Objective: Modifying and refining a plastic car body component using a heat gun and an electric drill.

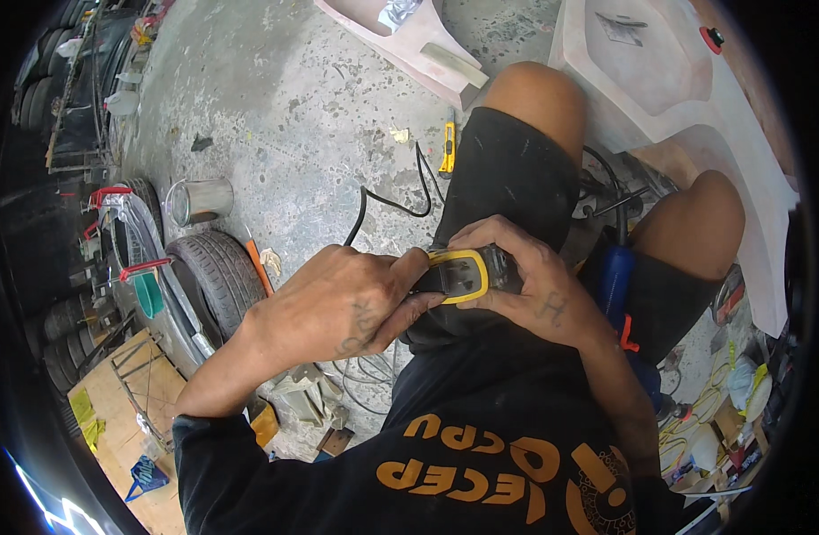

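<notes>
Over my lap I hold a small black-and-yellow device [459, 275], its exact kind unclear, with a yellow rim around a dark face. The fingers and thumb of my left hand [338, 299] are closed on its left end. My right hand [530, 285] is curled around the right end, hiding part of it. From behind my left hand a black cord [392, 201] runs out across the floor; whether it joins the device is hidden. Between my thighs lies a blue power tool [616, 276] with a red lever. A yellow utility knife [448, 150] rests on the floor beside my left knee.
Pale pinkish body panels [677, 89] stand ahead, one with a flat blade on it. To the left are a tyre [218, 281], a metal can [202, 201], an orange-handled tool [259, 263] and a plywood sheet [124, 401]. Coiled cords and clutter lie at the right.
</notes>
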`<state>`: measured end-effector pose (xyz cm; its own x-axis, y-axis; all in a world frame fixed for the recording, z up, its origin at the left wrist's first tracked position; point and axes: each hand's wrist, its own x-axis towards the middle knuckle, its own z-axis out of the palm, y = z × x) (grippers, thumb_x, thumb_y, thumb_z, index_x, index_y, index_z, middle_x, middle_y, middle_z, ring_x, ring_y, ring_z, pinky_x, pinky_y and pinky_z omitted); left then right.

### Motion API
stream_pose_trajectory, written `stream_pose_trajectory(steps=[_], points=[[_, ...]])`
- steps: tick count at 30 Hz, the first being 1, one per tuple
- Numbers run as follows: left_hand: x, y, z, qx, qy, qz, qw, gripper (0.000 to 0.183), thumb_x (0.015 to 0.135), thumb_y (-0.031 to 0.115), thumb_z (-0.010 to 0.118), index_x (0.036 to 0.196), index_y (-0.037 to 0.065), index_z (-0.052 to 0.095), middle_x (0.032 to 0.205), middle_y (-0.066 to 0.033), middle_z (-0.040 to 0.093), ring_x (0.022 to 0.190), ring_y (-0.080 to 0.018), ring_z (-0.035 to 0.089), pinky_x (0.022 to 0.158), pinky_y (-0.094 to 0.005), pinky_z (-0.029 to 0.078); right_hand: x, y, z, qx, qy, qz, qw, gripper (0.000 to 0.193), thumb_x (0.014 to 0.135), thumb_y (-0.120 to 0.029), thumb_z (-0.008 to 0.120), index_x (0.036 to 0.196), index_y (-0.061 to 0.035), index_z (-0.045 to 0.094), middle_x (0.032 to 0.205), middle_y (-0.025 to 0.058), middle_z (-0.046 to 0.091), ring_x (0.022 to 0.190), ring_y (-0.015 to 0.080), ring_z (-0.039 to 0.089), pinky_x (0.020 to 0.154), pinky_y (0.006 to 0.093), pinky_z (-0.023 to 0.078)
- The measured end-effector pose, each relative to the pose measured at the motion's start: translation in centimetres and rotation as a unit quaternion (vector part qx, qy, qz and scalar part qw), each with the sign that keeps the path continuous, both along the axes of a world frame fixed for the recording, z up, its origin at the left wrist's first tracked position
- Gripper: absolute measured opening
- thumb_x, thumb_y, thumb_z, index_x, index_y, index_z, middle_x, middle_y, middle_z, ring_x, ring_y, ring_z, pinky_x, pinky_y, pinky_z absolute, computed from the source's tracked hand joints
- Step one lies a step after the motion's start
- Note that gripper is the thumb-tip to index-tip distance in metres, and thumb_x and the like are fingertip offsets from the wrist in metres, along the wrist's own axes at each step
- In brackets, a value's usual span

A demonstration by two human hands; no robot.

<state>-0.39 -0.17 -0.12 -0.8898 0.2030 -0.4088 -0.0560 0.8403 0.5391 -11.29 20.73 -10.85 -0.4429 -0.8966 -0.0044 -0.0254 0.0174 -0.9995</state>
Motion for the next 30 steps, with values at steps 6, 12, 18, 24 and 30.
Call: stream_pose_trajectory(steps=[6,12,18,24,30], points=[[-0.6,0.4,0.7,-0.028,-0.012,-0.012,0.999,0.025,0.092,0.022,0.075,0.097,0.000,0.065,0.059,-0.0165,0.061,0.050,-0.0376,0.062,0.048,-0.0461,0.044,0.3,-0.2,0.2,-0.013,0.002,-0.006,1.000,0.041,0.080,-0.006,0.081,0.116,-0.0024,0.063,0.105,0.0125,0.064,0.103,0.0291,0.067,0.092,0.0384,0.051],[-0.9,-1.9,-0.8,0.117,-0.052,0.059,0.990,0.023,0.092,0.018,0.075,0.095,-0.003,0.067,0.062,-0.0183,0.060,0.052,-0.0330,0.062,0.051,-0.0409,0.043,0.5,-0.4,1.2,0.002,0.006,-0.037,0.999,0.048,0.079,-0.016,0.087,0.118,-0.0029,0.062,0.111,0.0145,0.068,0.107,0.0309,0.069,0.092,0.0396,0.053],[-0.5,-2.9,-2.5,0.220,-0.080,0.088,0.968,0.031,0.100,0.025,0.069,0.087,-0.002,0.064,0.059,-0.0129,0.049,0.052,-0.0202,0.044,0.052,-0.0370,0.036,0.6,-0.3,1.2,-0.013,0.021,-0.038,0.999,0.053,0.081,-0.026,0.088,0.119,-0.0015,0.061,0.110,0.0152,0.070,0.106,0.0313,0.071,0.091,0.0397,0.055],[-0.2,-2.9,-3.4,0.243,-0.109,0.129,0.955,0.038,0.102,0.031,0.067,0.085,-0.003,0.064,0.060,-0.0081,0.047,0.057,-0.0127,0.041,0.053,-0.0354,0.034,0.7,-0.3,0.9,0.003,0.028,-0.033,0.999,0.055,0.081,-0.030,0.088,0.121,-0.0012,0.062,0.110,0.0161,0.071,0.106,0.0298,0.072,0.090,0.0397,0.056],[-0.1,-3.0,-3.8,0.247,-0.124,0.137,0.951,0.034,0.100,0.030,0.068,0.088,-0.003,0.068,0.062,-0.0027,0.053,0.059,-0.0097,0.046,0.054,-0.0313,0.034,0.7,-0.4,0.8,0.013,0.020,-0.036,0.999,0.053,0.079,-0.024,0.090,0.121,-0.0041,0.063,0.108,0.0113,0.071,0.101,0.0246,0.071,0.089,0.0364,0.054]])
